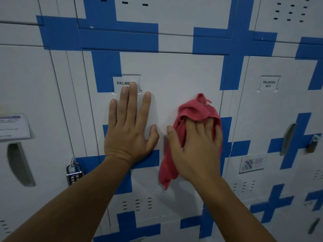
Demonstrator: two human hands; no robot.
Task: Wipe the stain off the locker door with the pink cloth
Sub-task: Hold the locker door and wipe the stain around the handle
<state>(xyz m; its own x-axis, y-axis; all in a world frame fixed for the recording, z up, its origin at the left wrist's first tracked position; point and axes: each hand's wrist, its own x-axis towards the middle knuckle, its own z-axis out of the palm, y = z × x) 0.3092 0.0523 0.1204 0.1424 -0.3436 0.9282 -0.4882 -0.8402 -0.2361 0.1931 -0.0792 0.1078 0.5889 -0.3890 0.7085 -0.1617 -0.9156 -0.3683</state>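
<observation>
The white locker door [171,74] with blue tape crosses fills the middle of the view. My left hand [128,126] lies flat against it, fingers spread, its fingertips over the name label [122,82]. My right hand [195,147] presses the pink cloth [192,109] against the door's right side. The cloth bunches above my fingers and a tail hangs down to the left of my wrist. No stain shows on the bare door; anything under the cloth or the hands is hidden.
A silver combination padlock [73,173] hangs at the door's lower left. The neighbouring locker on the right has a label [268,84], a recessed handle [288,138], a brass padlock [312,144] and a sticker [251,163]. The left locker carries a paper notice [14,126].
</observation>
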